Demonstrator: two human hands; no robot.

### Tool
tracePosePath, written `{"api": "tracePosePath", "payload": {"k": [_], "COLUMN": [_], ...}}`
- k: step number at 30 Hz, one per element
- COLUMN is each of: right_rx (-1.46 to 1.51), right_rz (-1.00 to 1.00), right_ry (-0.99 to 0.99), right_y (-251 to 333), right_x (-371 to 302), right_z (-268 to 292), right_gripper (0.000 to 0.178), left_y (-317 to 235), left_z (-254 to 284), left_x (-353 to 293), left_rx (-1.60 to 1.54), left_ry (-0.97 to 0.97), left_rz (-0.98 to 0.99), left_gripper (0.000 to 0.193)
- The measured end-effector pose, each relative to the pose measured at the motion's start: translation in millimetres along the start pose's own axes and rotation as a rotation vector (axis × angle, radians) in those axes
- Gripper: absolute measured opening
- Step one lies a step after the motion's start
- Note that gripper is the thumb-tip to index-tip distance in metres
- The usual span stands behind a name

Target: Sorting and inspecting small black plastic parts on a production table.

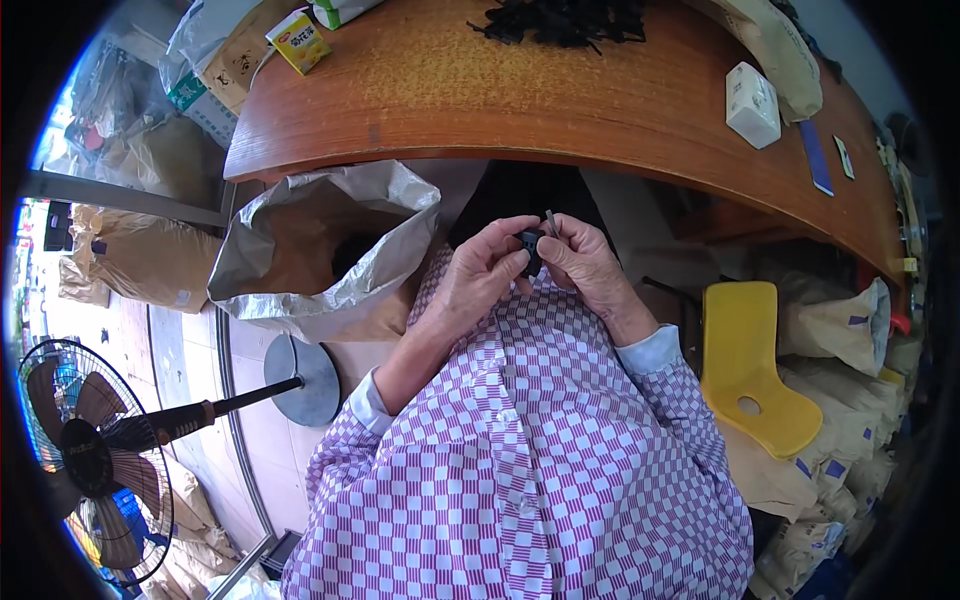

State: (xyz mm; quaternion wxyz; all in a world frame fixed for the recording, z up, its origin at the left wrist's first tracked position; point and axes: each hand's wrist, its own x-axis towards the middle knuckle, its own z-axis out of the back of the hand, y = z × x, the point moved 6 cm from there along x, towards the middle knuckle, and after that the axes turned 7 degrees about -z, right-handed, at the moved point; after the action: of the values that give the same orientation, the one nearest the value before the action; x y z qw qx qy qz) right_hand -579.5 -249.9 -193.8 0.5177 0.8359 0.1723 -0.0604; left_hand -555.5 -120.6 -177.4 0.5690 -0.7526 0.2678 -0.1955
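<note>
Close together in front of my lap, both hands are closed around small things. Between the thumb and fingers of my left hand is a small black part, perhaps plastic; its exact kind is too small to tell. My right hand pinches a thin grey metal-looking strip that sticks up past the thumb, its lower end hidden by the fingers. The right thumb is right beside the black part. Just left of my hands stands an open silver-lined sack with something dark inside.
A curved wooden table spans the far side, bearing a pile of black pieces, a white tissue pack and a yellow packet. A standing fan is at left. A yellow chair and paper sacks are at right.
</note>
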Motion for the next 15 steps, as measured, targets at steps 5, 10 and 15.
{"api": "tracePosePath", "payload": {"k": [5, 10, 15], "right_rx": [-0.225, -0.392, -0.619], "right_rz": [0.066, 0.119, 0.078], "right_ry": [-0.076, -0.160, -0.162], "right_y": [-2, 3, 5], "right_x": [-3, -16, -17], "right_z": [-4, -20, -25], "right_gripper": [0.012, 0.021, 0.025], "left_y": [-11, -8, -9], "left_z": [-8, 1, 3], "left_x": [-2, -4, -3], "left_rx": [0.620, 0.423, 0.384], "left_ry": [0.056, -0.001, -0.009], "left_rz": [0.005, -0.075, -0.096], "left_gripper": [0.045, 0.043, 0.036]}}
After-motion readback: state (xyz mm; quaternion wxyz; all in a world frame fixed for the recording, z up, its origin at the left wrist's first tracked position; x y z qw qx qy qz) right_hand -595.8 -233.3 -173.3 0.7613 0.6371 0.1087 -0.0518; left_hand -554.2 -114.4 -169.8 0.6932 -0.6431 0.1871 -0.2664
